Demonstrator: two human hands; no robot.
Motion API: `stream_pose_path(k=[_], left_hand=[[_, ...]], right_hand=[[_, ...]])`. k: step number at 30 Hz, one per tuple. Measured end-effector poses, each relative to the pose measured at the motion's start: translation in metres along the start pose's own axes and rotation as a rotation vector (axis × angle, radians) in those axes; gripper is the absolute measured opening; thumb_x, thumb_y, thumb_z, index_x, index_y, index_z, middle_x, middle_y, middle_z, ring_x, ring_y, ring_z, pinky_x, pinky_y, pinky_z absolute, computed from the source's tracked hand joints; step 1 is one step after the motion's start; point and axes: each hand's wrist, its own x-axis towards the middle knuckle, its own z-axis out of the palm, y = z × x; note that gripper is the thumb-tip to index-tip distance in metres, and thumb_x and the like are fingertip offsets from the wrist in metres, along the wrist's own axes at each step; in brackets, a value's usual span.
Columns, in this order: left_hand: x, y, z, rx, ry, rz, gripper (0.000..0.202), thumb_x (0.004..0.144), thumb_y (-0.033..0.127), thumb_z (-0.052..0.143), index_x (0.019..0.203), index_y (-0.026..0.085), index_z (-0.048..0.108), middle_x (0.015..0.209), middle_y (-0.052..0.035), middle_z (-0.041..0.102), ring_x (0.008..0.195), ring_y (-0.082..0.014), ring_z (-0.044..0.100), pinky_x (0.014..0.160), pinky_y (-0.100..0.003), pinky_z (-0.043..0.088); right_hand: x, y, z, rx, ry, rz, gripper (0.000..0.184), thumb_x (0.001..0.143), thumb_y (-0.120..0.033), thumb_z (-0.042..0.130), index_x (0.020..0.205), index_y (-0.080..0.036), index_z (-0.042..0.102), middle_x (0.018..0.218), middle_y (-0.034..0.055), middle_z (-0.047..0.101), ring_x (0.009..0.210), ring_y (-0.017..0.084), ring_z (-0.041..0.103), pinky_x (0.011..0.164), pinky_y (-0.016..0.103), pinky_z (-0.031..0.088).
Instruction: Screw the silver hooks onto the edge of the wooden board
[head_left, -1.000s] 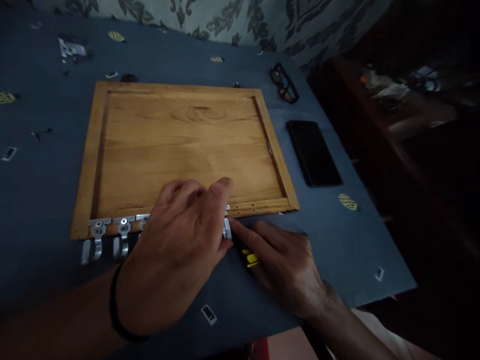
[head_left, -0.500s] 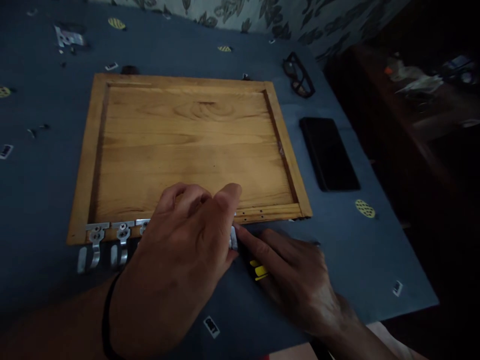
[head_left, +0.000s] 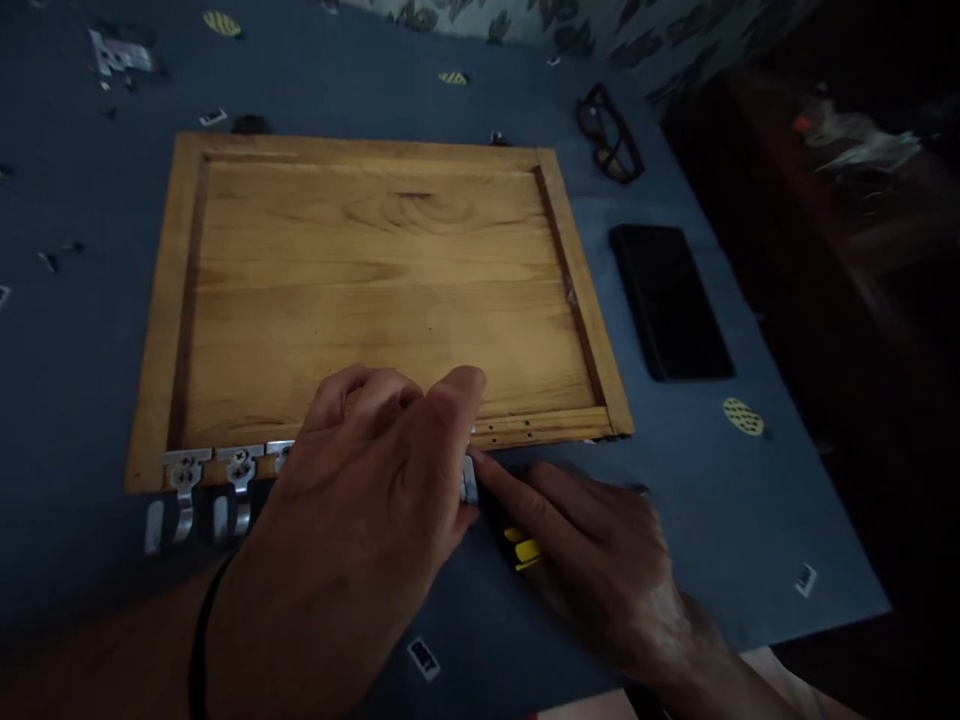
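Note:
A framed wooden panel (head_left: 390, 290) lies flat with its recessed side up. Metal hooks (head_left: 184, 490) are screwed along its near rail at the left, their bent ends reaching past the edge. My left hand (head_left: 360, 500) is curled over that rail, fingers closed at a metal hook (head_left: 469, 482) that shows only partly beside the thumb. Close against it, my right hand (head_left: 592, 560) wraps round a black-and-yellow handle (head_left: 526, 550); the tool's working end is hidden. Farther right, the near rail has several small dark holes.
Right of the panel lie a black phone-like slab (head_left: 673, 302) and dark-framed glasses (head_left: 609, 135). Small screws (head_left: 60, 258) are scattered on the blue tablecloth (head_left: 67, 400) at the left, with a small plastic bag (head_left: 124, 52) behind. The table's right edge drops into shadow.
The camera view has shifted slightly, so the panel's far side sits a little higher and its left side farther left. Both hands keep nearly the same pose at the near rail.

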Motion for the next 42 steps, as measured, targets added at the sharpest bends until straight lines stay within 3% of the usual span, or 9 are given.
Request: stream_pose_path(k=[12, 31, 42], left_hand=[[-0.0001, 0.0040, -0.0006, -0.031, -0.012, -0.062, 0.059, 0.088, 0.015, 0.061, 0.141, 0.020, 0.037, 0.106, -0.0039, 0.070, 0.098, -0.0237, 0.063, 0.095, -0.046, 0.049], [-0.0018, -0.0010, 0.0011, -0.020, -0.010, -0.031, 0.056, 0.091, 0.018, 0.059, 0.141, 0.016, 0.036, 0.107, -0.0066, 0.071, 0.099, -0.0236, 0.063, 0.096, -0.047, 0.049], [0.0007, -0.0018, 0.0022, -0.045, -0.028, -0.076, 0.052, 0.090, 0.022, 0.059, 0.139, 0.025, 0.041, 0.102, -0.0020, 0.071, 0.094, -0.0233, 0.064, 0.093, -0.046, 0.052]], right_hand=[[-0.0024, -0.0002, -0.0015, 0.024, -0.009, 0.015, 0.036, 0.101, -0.010, 0.038, 0.129, -0.010, 0.060, 0.068, -0.0011, 0.052, 0.056, 0.012, 0.052, 0.049, 0.026, 0.041], [-0.0010, -0.0005, -0.0013, -0.001, -0.018, 0.013, 0.037, 0.102, -0.014, 0.037, 0.128, -0.011, 0.063, 0.066, -0.0012, 0.055, 0.053, 0.012, 0.054, 0.048, 0.025, 0.041], [0.0018, -0.0021, -0.0009, -0.026, -0.026, 0.025, 0.037, 0.098, -0.010, 0.038, 0.128, -0.014, 0.060, 0.063, -0.0028, 0.053, 0.050, 0.012, 0.052, 0.045, 0.025, 0.039]])
